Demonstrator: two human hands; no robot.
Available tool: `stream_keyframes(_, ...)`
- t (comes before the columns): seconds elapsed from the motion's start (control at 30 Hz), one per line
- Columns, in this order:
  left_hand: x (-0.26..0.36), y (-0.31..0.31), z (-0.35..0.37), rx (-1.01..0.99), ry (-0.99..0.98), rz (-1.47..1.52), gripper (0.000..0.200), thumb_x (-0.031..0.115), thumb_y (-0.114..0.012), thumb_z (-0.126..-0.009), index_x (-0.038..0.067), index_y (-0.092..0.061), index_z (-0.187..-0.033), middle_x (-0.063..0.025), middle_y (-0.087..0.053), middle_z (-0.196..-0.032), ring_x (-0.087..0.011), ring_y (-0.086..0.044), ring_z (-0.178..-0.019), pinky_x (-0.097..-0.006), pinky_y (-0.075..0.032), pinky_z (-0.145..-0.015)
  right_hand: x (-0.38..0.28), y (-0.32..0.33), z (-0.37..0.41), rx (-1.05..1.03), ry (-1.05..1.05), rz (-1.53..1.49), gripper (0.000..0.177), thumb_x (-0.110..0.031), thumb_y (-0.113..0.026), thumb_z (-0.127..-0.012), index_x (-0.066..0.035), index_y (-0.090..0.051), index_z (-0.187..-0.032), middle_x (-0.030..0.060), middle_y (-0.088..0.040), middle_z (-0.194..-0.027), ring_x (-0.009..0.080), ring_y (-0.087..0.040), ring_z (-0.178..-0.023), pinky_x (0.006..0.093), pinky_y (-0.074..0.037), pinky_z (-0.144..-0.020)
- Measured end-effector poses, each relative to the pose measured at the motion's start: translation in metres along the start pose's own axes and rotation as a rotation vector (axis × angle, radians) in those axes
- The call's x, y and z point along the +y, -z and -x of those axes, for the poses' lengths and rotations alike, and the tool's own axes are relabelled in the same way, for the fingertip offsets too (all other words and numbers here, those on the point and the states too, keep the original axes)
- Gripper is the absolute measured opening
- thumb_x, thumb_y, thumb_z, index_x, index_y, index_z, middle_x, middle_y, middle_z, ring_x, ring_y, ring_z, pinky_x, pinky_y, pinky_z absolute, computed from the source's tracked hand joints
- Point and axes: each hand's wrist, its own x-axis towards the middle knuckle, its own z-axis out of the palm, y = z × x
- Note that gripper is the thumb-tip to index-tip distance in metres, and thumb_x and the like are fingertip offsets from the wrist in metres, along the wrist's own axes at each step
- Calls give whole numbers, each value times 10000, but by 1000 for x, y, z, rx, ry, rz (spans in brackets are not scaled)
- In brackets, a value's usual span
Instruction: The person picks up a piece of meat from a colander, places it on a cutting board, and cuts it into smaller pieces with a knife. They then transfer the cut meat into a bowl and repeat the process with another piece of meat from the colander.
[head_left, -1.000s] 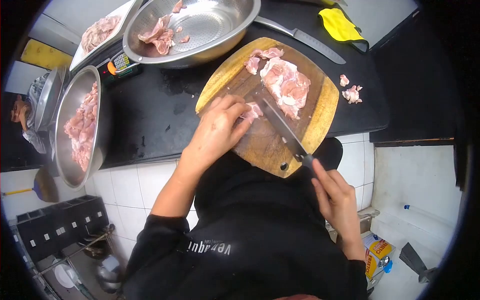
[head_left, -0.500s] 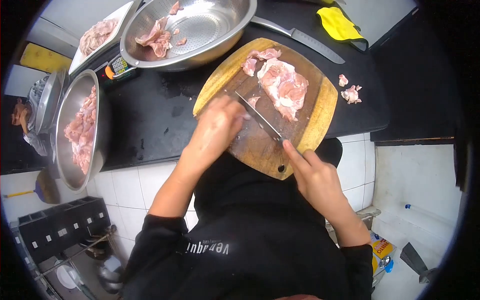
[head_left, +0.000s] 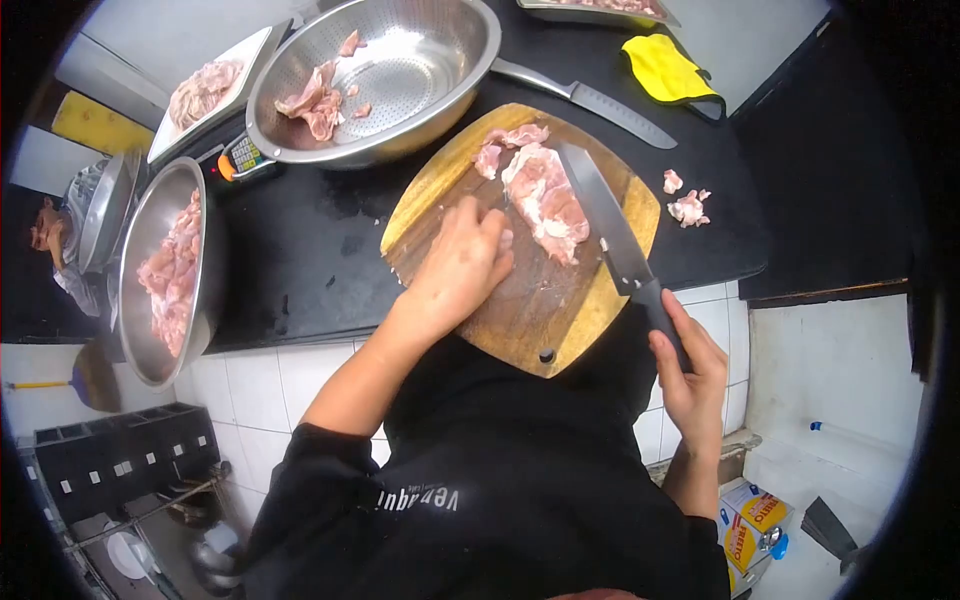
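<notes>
My right hand (head_left: 692,365) grips the black handle of a large kitchen knife (head_left: 607,220). Its blade points away from me, over the right part of the wooden cutting board (head_left: 610,305) and alongside a big piece of raw meat (head_left: 545,205), apparently chicken. On the board's left half rests my left hand (head_left: 465,250), fingers curled closed around a small pink scrap of meat (head_left: 506,240), mostly hidden by them. Smaller meat pieces (head_left: 500,147) lie at the board's far end.
Behind the board stands a steel colander (head_left: 410,110) with some meat; a second knife (head_left: 620,113) lies beside it. At left are a steel bowl of meat (head_left: 207,270) and a white tray (head_left: 165,140). Scraps (head_left: 688,207) and a yellow cloth (head_left: 665,68) lie right.
My right hand has moved the knife right, from the board's middle to beyond the big piece. My left hand has shifted slightly right, over where a small scrap lay. The view has shifted slightly.
</notes>
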Motion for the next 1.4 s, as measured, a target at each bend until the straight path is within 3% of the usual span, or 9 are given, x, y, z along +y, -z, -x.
stream_keyframes(0.17, -7, 9, -30, -54, -86, 4, 159, 33, -674, -834, 0, -594, -968, -216, -600, -961, -418, -623, -958, -482, -500, -844, 17, -5, 3, -11, -75, -96, 411, -23, -693, -954, 10, -644, -1361, 99, -647, -831, 128, -576, -714, 284, -464, -659)
stream_keyframes(0.43, 5, 26, -90, 323, -340, -161, 288, 83, -702, -856, 10, -645, -1129, -196, -637, -1035, -390, -647, -998, -469, -509, -873, 30, -3, 8, 21, -138, -112, 408, -35, -697, -951, 7, -648, -1354, 136, -701, -892, 154, -643, -772, 289, -500, -715)
stream_keyframes(0.63, 1, 1, -57, -99, 191, -124, 346, 244, -741, -875, -43, -683, -1058, -253, -693, -958, -405, -690, -899, -474, -535, -833, 47, -5, 8, 72, -143, -115, 411, -28, -696, -947, 12, -645, -1353, 138, -707, -913, 172, -648, -780, 298, -503, -731)
stream_keyframes(0.8, 2, -30, -63, 116, 103, -165, 322, 243, -728, -864, -51, -654, -970, -270, -636, -1060, -454, -607, -1077, -503, -473, -964, 39, -8, 0, 52, -137, -139, 409, -29, -696, -949, 12, -645, -1352, 149, -711, -929, 180, -659, -811, 300, -510, -750)
stream_keyframes(0.9, 8, -35, -64, 75, 113, -102, 275, 209, -724, -858, -40, -624, -924, -262, -655, -991, -449, -628, -1002, -491, -494, -943, 41, -9, -1, 52, -131, -163, 410, -30, -696, -950, 9, -645, -1355, 150, -713, -931, 177, -662, -817, 299, -512, -753)
stream_keyframes(1.07, 8, -42, -65, 137, 303, 203, 442, 138, -731, -907, -15, -502, -1252, -183, -699, -910, -257, -712, -826, -394, -559, -738, 53, -8, 4, 101, -135, -180, 411, -31, -696, -951, 5, -644, -1358, 143, -708, -925, 170, -651, -794, 296, -506, -732)
stream_keyframes(1.23, -11, -40, -69, 79, 218, 146, 502, 105, -728, -916, -24, -517, -1352, -152, -681, -927, -204, -673, -773, -353, -564, -727, 58, -4, 11, 94, -170, -184, 409, -37, -700, -952, -1, -646, -1357, 134, -701, -907, 159, -637, -776, 294, -501, -716)
stream_keyframes(1.3, -21, -39, -72, 19, 348, 579, 503, 63, -717, -910, -4, -527, -1372, -117, -665, -926, -207, -648, -749, -354, -558, -733, 58, -4, 14, 79, -162, -182, 411, -39, -700, -953, -1, -645, -1358, 132, -697, -899, 158, -633, -771, 294, -500, -709)
stream_keyframes(1.4, -12, -24, -55, 97, 274, 331, 487, 16, -672, -928, 13, -522, -1391, -115, -673, -944, -230, -647, -784, -357, -550, -733, 58, -5, 16, 65, -158, -182, 410, -41, -701, -955, -2, -644, -1359, 131, -690, -885, 160, -626, -762, 295, -498, -699)
